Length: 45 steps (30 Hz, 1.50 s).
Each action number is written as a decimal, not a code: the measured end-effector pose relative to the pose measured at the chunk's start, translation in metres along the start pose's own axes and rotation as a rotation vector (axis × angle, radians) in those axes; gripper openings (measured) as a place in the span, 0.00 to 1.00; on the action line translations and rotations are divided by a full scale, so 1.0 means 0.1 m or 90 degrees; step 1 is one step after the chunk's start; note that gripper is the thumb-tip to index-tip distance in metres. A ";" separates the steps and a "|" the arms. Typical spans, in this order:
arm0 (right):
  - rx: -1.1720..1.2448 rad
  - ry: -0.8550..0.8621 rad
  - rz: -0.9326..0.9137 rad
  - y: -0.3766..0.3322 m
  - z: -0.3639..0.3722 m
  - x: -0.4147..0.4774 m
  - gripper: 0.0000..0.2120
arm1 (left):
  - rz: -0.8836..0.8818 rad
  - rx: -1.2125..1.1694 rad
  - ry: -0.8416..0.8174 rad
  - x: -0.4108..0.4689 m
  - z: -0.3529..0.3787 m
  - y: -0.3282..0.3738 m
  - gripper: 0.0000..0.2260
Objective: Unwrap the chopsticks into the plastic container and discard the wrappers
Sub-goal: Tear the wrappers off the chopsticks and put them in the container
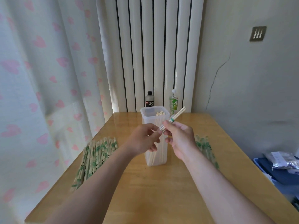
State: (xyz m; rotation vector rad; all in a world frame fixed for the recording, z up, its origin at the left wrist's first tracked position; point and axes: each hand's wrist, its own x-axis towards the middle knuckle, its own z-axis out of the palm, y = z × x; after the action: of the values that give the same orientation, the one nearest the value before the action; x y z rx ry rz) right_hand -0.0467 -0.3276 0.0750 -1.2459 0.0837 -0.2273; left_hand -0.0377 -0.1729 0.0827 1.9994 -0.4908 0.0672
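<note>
**Chopsticks pinched by both hands**

The right hand pinches the thin wooden pair, which is tilted up to the right and has a green band. The left hand pinches the lower tips. Just behind them, the tall clear container stands on the glossy surface.

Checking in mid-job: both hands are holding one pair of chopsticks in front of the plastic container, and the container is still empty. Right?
Not quite. The plastic container is not empty: several unwrapped chopsticks already stand inside it, as the head view shows. The rest holds: the left hand and right hand hold one pair of chopsticks in front of it.
</note>
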 end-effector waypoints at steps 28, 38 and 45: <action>0.228 0.296 -0.176 -0.74 -0.24 0.32 0.09 | -0.090 -0.259 0.335 0.06 -0.54 0.00 0.08; -0.264 0.210 -0.386 -0.64 0.15 0.48 0.18 | -0.090 -0.252 0.304 -0.02 -0.51 -0.03 0.08; -0.445 0.080 -0.273 -0.43 0.22 0.48 0.13 | -0.076 -0.215 0.240 -0.10 -0.49 -0.03 0.07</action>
State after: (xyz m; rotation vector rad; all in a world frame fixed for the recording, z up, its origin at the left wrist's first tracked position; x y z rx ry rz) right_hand -0.0009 -0.3311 0.1259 -1.9417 -0.0008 -0.6901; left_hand -0.0372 -0.1265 0.1001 1.6293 -0.1275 0.2648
